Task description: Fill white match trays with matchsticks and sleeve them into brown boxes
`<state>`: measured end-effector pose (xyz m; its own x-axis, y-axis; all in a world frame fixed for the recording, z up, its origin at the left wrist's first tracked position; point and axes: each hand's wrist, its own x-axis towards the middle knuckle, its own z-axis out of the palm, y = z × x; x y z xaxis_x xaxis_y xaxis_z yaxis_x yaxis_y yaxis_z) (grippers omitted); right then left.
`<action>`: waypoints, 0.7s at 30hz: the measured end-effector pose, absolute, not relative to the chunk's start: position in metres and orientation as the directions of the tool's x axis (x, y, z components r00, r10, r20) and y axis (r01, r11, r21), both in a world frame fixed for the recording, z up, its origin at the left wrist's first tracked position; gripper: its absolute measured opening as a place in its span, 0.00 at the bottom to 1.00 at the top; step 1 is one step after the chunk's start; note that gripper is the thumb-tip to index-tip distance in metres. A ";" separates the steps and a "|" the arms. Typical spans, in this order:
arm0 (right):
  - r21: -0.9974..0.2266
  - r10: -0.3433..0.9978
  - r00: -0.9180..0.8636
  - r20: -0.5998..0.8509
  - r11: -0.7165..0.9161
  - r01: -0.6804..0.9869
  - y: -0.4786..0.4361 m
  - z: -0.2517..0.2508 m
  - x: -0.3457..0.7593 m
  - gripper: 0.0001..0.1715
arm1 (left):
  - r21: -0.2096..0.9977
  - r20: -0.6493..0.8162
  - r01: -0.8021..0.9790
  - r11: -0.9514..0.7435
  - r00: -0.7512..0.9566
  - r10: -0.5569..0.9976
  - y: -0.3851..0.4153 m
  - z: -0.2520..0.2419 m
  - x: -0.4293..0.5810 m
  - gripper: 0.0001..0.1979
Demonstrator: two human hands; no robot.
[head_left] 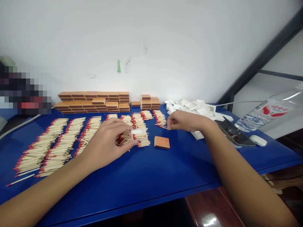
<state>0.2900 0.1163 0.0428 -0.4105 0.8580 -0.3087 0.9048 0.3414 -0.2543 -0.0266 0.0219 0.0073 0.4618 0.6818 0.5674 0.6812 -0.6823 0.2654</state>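
My left hand (pixel 111 138) grips a small white matchbox tray (pixel 139 132) between thumb and fingers, with some red-tipped matches lying in it. Closed in a pinch, my right hand (pixel 181 121) is at the near end of a short row of matches (pixel 159 118); a match (pixel 163 126) shows at its fingertips. An orange matchbox sleeve (pixel 162 142) lies flat on the blue table (pixel 151 176) between the hands. Long rows of matches (pixel 56 145) spread out to the left, partly hidden by my left hand and forearm.
Orange matchboxes (pixel 94 102) are stacked along the wall, with a smaller stack (pixel 150 102) beside them. White trays (pixel 193 107) are heaped behind my right hand. At the right are a phone (pixel 236 134), a white earbud case (pixel 258 140) and a tilted water bottle (pixel 272 108).
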 end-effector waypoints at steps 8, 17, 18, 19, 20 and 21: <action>-0.457 0.788 -0.607 -0.102 0.505 0.732 0.099 0.053 0.272 0.13 | 0.261 0.563 0.679 -0.686 0.470 0.680 0.022 0.006 -0.026 0.15; -0.541 0.649 -0.732 0.207 0.700 0.467 0.068 0.036 0.224 0.06 | 0.277 0.539 0.680 -0.679 0.474 0.696 0.021 0.003 -0.025 0.14; -0.534 0.649 -0.734 0.202 0.701 0.473 0.067 0.036 0.224 0.05 | 0.277 0.538 0.680 -0.679 0.476 0.696 0.022 0.002 -0.025 0.14; -0.527 0.651 -0.731 0.205 0.703 0.478 0.068 0.037 0.225 0.05 | 0.276 0.535 0.682 -0.678 0.476 0.698 0.022 0.002 -0.025 0.14; -0.520 0.657 -0.721 0.221 0.705 0.483 0.069 0.039 0.227 0.06 | 0.277 0.534 0.684 -0.675 0.475 0.700 0.022 0.002 -0.025 0.14; -0.511 0.672 -0.699 0.245 0.703 0.495 0.072 0.041 0.231 0.08 | 0.276 0.533 0.686 -0.673 0.473 0.701 0.022 0.002 -0.025 0.15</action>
